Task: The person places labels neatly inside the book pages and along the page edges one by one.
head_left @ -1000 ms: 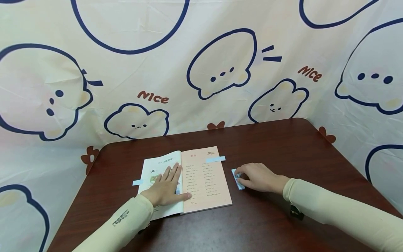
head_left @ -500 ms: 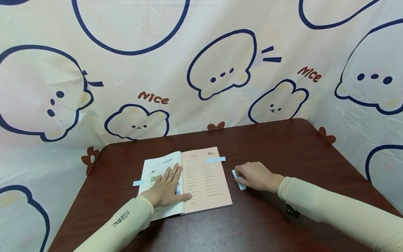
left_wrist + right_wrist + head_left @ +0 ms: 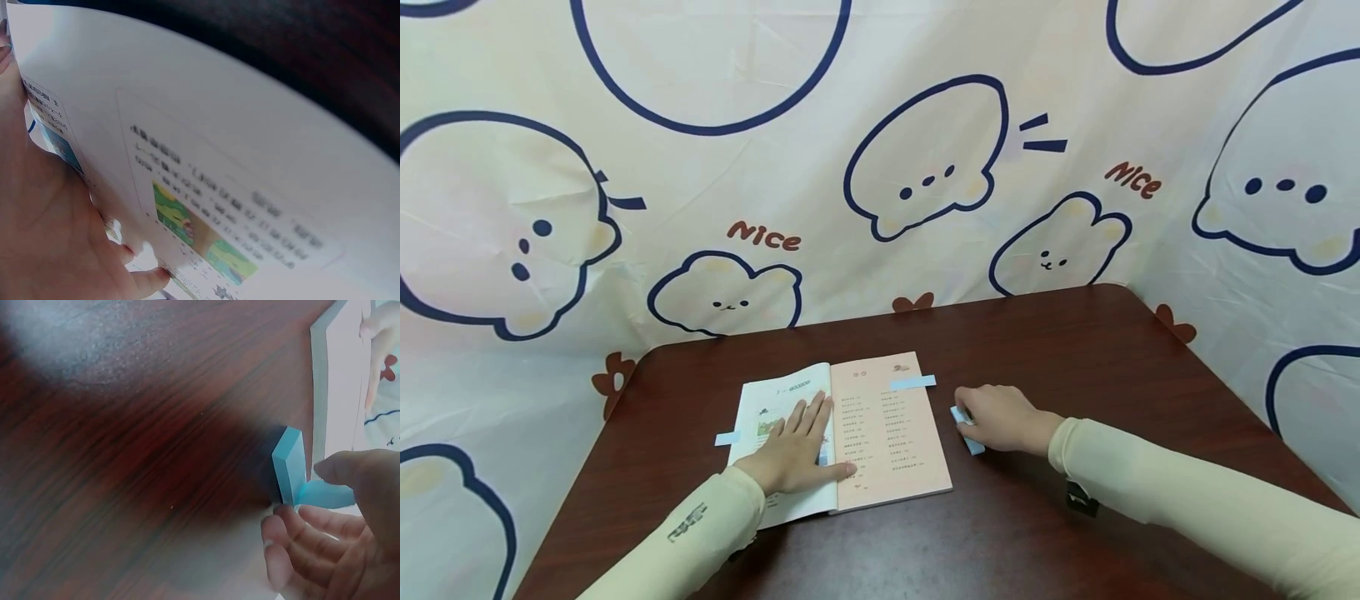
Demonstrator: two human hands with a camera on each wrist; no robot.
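An open book [image 3: 895, 442] lies on the table, white page on the left and pink page on the right. My left hand [image 3: 797, 450] rests spread over the white page, its thumb reaching onto the pink one. To the right of the book is a pad of blue sticky notes [image 3: 290, 461]. My right hand [image 3: 1002, 419] is over the pad and pinches its top sheet [image 3: 328, 495] between thumb and fingers. That sheet bends up from the pad. From the head view the right hand hides much of the pad.
One blue sticky strip [image 3: 913, 382] juts from the pink page's right edge, another strip [image 3: 727, 438] from the white page's left edge. The dark wooden table [image 3: 850, 558] meets a cloth backdrop [image 3: 850, 275] with cartoon prints behind and at both sides.
My right hand has shifted slightly left over the pad, its fingers closing in on the blue sheet. The left hand and the book stay in place.
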